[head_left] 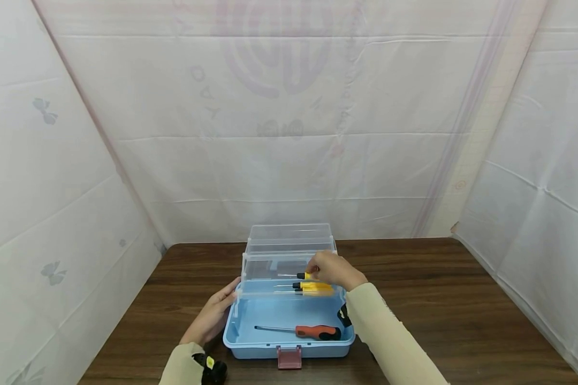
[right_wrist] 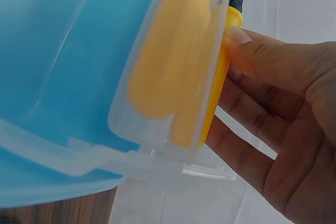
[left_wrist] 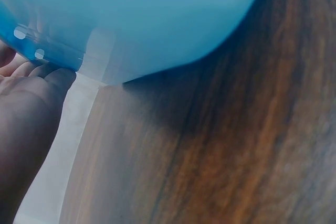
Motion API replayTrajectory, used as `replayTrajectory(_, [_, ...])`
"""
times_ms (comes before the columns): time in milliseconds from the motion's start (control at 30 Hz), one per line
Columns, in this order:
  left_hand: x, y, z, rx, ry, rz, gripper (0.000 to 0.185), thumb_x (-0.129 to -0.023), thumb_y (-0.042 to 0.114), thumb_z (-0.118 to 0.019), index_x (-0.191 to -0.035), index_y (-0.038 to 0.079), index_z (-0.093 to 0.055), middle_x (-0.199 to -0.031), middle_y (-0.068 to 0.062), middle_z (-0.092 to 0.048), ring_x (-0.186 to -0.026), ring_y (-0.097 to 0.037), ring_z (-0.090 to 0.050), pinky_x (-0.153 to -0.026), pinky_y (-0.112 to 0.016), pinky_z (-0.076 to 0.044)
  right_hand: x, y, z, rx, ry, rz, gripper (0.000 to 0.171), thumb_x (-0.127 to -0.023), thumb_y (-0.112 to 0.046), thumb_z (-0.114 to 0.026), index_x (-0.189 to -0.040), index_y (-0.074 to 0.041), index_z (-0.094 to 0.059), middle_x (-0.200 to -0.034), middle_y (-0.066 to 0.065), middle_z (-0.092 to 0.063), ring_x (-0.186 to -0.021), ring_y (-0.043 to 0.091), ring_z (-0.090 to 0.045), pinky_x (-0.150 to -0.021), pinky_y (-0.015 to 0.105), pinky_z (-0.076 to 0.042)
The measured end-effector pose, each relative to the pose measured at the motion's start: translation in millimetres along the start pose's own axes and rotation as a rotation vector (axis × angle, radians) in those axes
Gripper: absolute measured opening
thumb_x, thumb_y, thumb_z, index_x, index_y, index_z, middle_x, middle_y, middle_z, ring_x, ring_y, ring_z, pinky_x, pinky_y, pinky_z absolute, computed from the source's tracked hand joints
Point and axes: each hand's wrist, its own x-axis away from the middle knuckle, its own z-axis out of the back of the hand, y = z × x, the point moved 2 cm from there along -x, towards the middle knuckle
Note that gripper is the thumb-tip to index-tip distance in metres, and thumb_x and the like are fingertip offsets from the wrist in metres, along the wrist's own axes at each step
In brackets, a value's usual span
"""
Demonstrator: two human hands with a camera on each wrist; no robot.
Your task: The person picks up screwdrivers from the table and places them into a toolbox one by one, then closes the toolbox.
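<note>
Our right hand (head_left: pixel 334 270) pinches the yellow-handled screwdriver (right_wrist: pixel 218 90), thumb on its collar, fingers curled behind the handle, at the far edge of the clear tray (head_left: pixel 289 267). Just below the fingers lie two more yellow screwdrivers (head_left: pixel 313 289). We judge it best to keep the shaft level and parallel to them. Our left hand (head_left: pixel 212 318) rests flat, fingers relaxed, against the near-left side of the blue toolbox (head_left: pixel 289 347), steadying it on the bench (head_left: pixel 438 299). A red-handled screwdriver (head_left: pixel 318 332) lies in the box bottom.
</note>
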Motion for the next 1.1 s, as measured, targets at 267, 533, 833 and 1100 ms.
replayTrajectory(267, [0.0, 0.6, -0.7, 0.012, 0.000, 0.004, 0.065, -0.102, 0.033, -0.045, -0.154, 0.008, -0.017, -0.160, -0.019, -0.013, -0.146, -0.039, -0.015, -0.115, -0.058, -0.019, 0.6, 0.2, -3.4, -0.014, -0.008, 0.007, 0.019, -0.088, 0.003, -0.063, -0.099, -0.005, -0.076, -0.099, 0.007, -0.072, -0.077, 0.015, -0.057, -0.081, 0.037, -0.057])
replayTrajectory(533, [1.1, 1.1, -1.3, -0.009, 0.002, -0.002, 0.066, -0.101, 0.034, -0.045, -0.154, 0.006, -0.016, -0.160, -0.020, -0.011, -0.147, -0.041, -0.012, -0.115, -0.059, -0.017, 1.1, 1.3, -5.0, -0.025, -0.006, 0.027, 0.020, -0.088, 0.005, -0.061, -0.097, -0.005, -0.077, -0.092, 0.004, -0.069, -0.076, 0.017, -0.054, -0.076, 0.034, -0.054])
replayTrajectory(833, [-0.2, 0.6, -3.0, 0.000, 0.011, 0.004, 0.062, -0.102, 0.031, -0.043, -0.154, 0.007, -0.017, -0.161, -0.019, -0.012, -0.147, -0.040, -0.012, -0.115, -0.058, -0.017, 2.7, 2.2, -5.7, -0.018, -0.005, 0.007, 0.021, -0.089, 0.005, -0.060, -0.097, -0.005, -0.077, -0.097, 0.006, -0.071, -0.077, 0.017, -0.055, -0.079, 0.035, -0.055])
replayTrajectory(1100, [-0.5, 0.5, -3.6, 0.009, 0.020, -0.004, 0.061, -0.103, 0.029, -0.043, -0.153, 0.007, -0.018, -0.161, -0.018, -0.012, -0.147, -0.038, -0.011, -0.116, -0.057, -0.015, 4.1, 1.9, -6.7, -0.007, -0.008, -0.012, 0.020, -0.088, 0.004, -0.061, -0.100, -0.004, -0.076, -0.101, 0.008, -0.072, -0.085, 0.018, -0.059, -0.088, 0.042, -0.055])
